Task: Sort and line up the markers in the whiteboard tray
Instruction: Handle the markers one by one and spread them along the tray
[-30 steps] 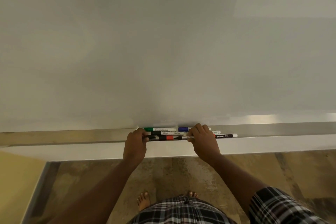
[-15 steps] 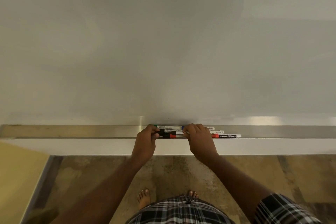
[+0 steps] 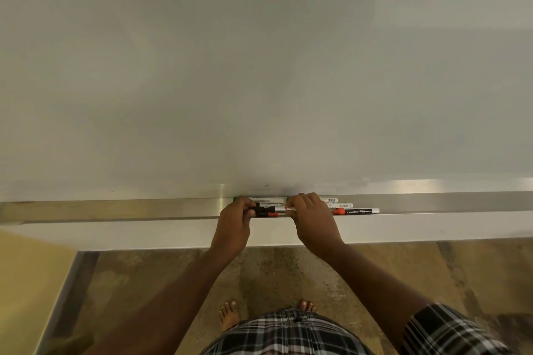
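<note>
- The left hand (image 3: pixel 235 217) is curled, its fingertips pinched on the black cap end of the bundled markers (image 3: pixel 266 209).
- The right hand (image 3: pixel 310 217) is closed over their middle.
- The markers lie lengthwise along the whiteboard tray (image 3: pixel 144 208), between both hands.
- The red marker (image 3: pixel 356 211) juts out rightward, nearer the right hand.

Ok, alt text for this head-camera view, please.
Two bare hands, the left hand and right hand, press a cluster of markers together in the metal whiteboard tray. A red-capped marker juts out to the right. Blank whiteboard fills the view above.
</note>
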Demonstrator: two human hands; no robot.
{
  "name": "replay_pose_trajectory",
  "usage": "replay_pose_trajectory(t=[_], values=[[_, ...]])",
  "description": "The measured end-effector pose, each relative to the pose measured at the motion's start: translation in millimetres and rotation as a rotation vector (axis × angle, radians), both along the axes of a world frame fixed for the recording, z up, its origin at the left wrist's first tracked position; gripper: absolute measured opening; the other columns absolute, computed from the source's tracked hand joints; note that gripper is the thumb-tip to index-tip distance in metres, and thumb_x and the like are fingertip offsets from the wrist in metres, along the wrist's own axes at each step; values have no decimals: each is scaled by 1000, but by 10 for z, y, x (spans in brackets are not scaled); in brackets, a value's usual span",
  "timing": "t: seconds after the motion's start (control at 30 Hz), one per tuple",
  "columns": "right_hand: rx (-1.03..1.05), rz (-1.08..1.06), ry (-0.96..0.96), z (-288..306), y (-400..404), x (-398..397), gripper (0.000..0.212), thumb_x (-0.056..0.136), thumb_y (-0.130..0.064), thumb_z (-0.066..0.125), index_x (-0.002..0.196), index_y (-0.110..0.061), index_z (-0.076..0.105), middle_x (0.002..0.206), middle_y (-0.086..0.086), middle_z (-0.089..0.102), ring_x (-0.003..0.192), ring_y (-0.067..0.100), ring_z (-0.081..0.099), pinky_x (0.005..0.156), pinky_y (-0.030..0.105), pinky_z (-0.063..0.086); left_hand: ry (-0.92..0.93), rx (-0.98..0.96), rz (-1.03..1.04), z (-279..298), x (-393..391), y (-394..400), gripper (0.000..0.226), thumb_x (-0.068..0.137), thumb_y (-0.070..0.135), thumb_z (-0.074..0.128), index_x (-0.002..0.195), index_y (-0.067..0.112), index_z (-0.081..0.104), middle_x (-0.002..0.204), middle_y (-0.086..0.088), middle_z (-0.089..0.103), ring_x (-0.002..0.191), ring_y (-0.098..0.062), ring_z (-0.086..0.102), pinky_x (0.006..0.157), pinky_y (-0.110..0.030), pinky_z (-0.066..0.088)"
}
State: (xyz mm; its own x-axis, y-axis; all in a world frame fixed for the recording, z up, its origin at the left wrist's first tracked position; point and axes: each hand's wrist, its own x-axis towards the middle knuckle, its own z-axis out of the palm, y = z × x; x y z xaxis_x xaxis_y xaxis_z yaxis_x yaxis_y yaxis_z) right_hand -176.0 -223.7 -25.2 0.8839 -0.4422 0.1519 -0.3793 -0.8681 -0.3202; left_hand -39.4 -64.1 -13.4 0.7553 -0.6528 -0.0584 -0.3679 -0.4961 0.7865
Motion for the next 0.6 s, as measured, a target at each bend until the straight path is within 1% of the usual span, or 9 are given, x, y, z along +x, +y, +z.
replay_pose_trajectory(t=[0.07, 0.17, 0.2, 0.27, 0.37, 0.43, 0.53, 0.6], values=[[-12, -2, -27, 17, 39, 2, 17, 93, -28, 62, 107, -25, 53, 103, -4, 64, 96, 18, 52, 73, 29, 45, 5, 1, 0, 7, 4, 3, 14, 93, 9, 57, 106, 14, 62, 101, -3, 71, 91, -15, 64, 73, -14, 42], [6, -1, -44, 54, 100, 22, 19, 91, -26, 66, 106, -24, 53, 104, -3, 64, 97, 19, 53, 74, 31, 51, 17, 9, -24, 21, 4, -4, 15, 93, 10, 58, 106, 16, 62, 100, -2, 71, 90, -14, 63, 73, -16, 43], [19, -5, -46, 65, 115, 27, 19, 91, -25, 66, 106, -24, 54, 105, -4, 63, 96, 18, 53, 73, 31, 52, 19, 5, -33, 26, -1, -5, 15, 93, 11, 58, 106, 17, 63, 100, -1, 70, 89, -13, 62, 73, -15, 42], [57, -16, -53, 96, 118, 32, 17, 94, -26, 63, 108, -25, 53, 106, -5, 62, 94, 17, 53, 71, 28, 51, 19, -10, -55, 45, -11, -14, 16, 95, 12, 56, 108, 19, 63, 100, 3, 68, 90, -11, 60, 74, -10, 40], [116, -10, -74, 136, 115, 21, 18, 97, -28, 58, 114, -25, 54, 107, -5, 62, 88, 13, 57, 67, 24, 48, 46, -27, -90, 90, -27, -28, 20, 96, 15, 53, 112, 21, 64, 102, 9, 64, 93, -7, 57, 79, -8, 38], [135, -1, -87, 162, 134, 10, 18, 98, -28, 57, 115, -23, 59, 107, -3, 63, 87, 14, 60, 67, 25, 49, 68, -37, -91, 118, -23, -23, 21, 96, 14, 54, 111, 21, 66, 100, 11, 64, 91, -4, 57, 79, -8, 39], [158, 3, -128, 212, 164, 3, 16, 96, -26, 60, 110, -19, 66, 103, -1, 66, 86, 17, 62, 68, 31, 53, 94, -34, -104, 150, 4, 10, 19, 94, 15, 58, 108, 21, 70, 88, 11, 65, 80, -2, 57, 72, -13, 40], [189, 2, -151, 247, 177, 11, 15, 96, -24, 62, 108, -17, 68, 101, 0, 69, 84, 19, 63, 69, 34, 54, 96, -29, -111, 166, 13, 37, 19, 93, 15, 59, 107, 20, 72, 83, 9, 64, 75, -4, 57, 69, -14, 40]])
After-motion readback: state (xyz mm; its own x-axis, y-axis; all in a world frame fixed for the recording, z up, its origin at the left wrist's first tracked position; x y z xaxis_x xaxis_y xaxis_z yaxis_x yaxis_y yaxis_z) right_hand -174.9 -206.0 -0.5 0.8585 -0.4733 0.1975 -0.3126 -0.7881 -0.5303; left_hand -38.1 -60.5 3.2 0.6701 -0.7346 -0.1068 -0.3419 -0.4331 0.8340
